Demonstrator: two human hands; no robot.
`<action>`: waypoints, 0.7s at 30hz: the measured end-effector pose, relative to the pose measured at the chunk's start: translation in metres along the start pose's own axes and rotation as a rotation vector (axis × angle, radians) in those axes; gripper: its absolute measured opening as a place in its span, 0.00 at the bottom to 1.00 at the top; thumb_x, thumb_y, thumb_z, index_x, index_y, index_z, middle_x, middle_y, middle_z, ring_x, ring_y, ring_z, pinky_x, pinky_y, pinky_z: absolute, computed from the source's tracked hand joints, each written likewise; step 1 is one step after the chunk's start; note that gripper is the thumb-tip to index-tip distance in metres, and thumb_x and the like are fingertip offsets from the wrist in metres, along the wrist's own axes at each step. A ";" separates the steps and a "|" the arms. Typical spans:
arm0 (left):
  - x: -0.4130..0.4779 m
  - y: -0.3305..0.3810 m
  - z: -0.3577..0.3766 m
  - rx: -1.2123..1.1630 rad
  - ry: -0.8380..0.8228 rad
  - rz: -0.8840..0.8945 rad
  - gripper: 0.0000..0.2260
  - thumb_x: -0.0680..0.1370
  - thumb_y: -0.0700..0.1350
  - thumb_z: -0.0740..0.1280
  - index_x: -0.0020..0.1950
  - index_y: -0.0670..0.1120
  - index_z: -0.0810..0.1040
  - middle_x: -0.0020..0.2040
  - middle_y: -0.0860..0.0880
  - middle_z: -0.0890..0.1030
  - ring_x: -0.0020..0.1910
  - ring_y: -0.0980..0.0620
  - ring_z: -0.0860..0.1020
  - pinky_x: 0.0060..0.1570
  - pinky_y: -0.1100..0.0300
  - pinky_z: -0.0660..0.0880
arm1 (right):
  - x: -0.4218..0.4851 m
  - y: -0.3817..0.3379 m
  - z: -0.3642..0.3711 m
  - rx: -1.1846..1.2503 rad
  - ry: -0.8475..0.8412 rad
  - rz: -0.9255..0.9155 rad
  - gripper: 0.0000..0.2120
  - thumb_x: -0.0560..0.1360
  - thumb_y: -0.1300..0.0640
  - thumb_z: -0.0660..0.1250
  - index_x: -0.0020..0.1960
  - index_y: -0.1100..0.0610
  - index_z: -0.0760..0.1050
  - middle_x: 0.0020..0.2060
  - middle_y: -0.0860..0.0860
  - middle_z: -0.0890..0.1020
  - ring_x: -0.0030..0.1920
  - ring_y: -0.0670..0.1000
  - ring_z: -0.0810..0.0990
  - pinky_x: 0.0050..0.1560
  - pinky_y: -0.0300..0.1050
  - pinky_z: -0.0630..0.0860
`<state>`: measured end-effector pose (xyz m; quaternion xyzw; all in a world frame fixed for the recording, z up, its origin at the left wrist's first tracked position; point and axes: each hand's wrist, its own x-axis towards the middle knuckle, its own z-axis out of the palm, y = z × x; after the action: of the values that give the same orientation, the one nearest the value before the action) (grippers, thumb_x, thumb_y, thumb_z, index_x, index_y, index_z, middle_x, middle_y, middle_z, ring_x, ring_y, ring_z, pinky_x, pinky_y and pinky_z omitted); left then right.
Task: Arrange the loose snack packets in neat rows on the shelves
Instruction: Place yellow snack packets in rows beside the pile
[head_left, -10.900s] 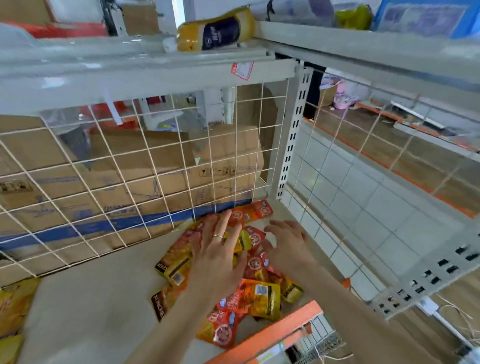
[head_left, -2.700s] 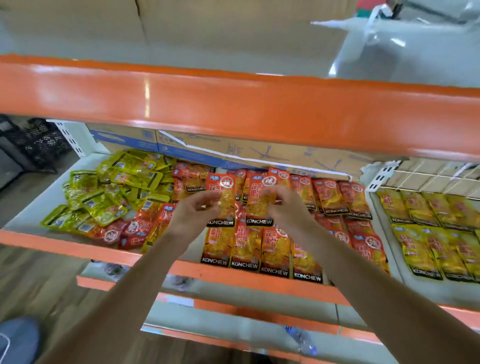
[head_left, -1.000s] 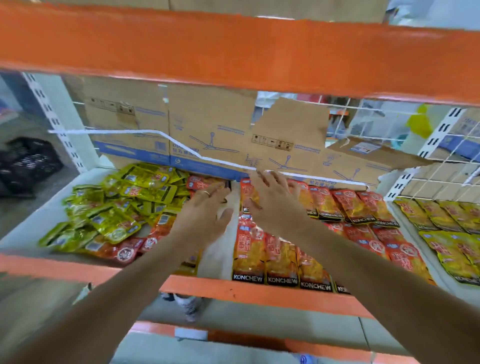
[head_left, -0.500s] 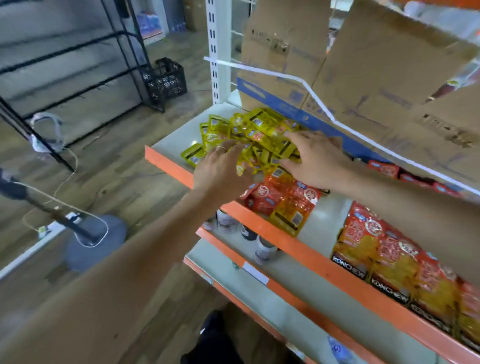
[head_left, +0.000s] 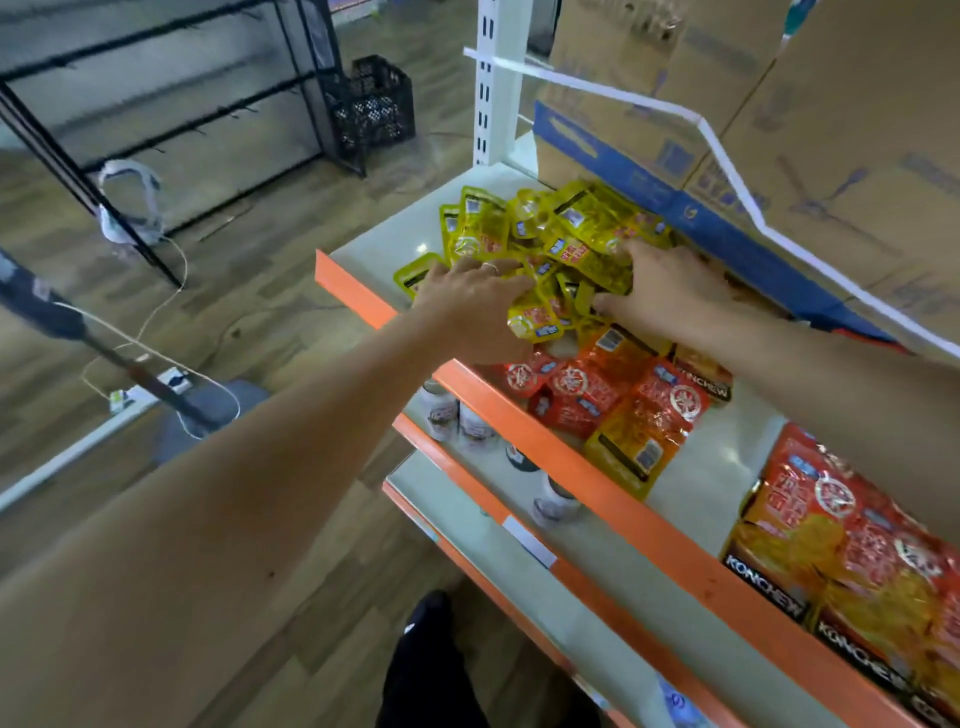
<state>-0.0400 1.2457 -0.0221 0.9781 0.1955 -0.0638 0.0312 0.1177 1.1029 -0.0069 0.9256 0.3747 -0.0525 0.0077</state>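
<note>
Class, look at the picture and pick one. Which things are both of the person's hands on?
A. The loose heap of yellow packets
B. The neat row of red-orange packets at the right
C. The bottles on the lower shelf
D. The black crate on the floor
A: the left hand and the right hand both lie on the heap of yellow packets at the left end of the shelf.

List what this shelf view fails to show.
Head view:
Left hand and right hand: their backs hide whether fingers grip the yellow packets.
Neat red packet rows: cut off by right edge and forearm.
Bottles on lower shelf: orange shelf lip covers them partly; labels too small.
</note>
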 end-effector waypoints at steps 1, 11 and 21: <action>0.001 0.000 0.000 0.016 -0.023 0.010 0.41 0.70 0.71 0.67 0.79 0.60 0.59 0.81 0.55 0.58 0.77 0.44 0.60 0.71 0.41 0.61 | 0.002 -0.002 0.002 0.001 0.012 0.016 0.35 0.72 0.34 0.67 0.71 0.54 0.67 0.63 0.61 0.77 0.64 0.64 0.75 0.60 0.59 0.74; -0.009 0.005 0.000 -0.222 0.032 0.087 0.28 0.75 0.52 0.70 0.74 0.51 0.70 0.71 0.50 0.73 0.68 0.43 0.72 0.60 0.46 0.75 | -0.005 -0.009 -0.004 -0.137 0.137 -0.113 0.23 0.75 0.50 0.67 0.64 0.61 0.67 0.53 0.63 0.80 0.56 0.64 0.78 0.43 0.50 0.67; -0.018 -0.002 0.010 -0.573 0.318 -0.012 0.15 0.72 0.36 0.70 0.57 0.46 0.83 0.48 0.46 0.83 0.49 0.46 0.79 0.47 0.56 0.74 | 0.005 -0.029 0.006 -0.257 0.098 -0.151 0.21 0.81 0.43 0.61 0.67 0.55 0.73 0.68 0.61 0.68 0.72 0.63 0.63 0.61 0.60 0.72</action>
<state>-0.0581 1.2396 -0.0297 0.9261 0.2137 0.1473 0.2739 0.1006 1.1265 -0.0125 0.8876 0.4468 0.0409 0.1039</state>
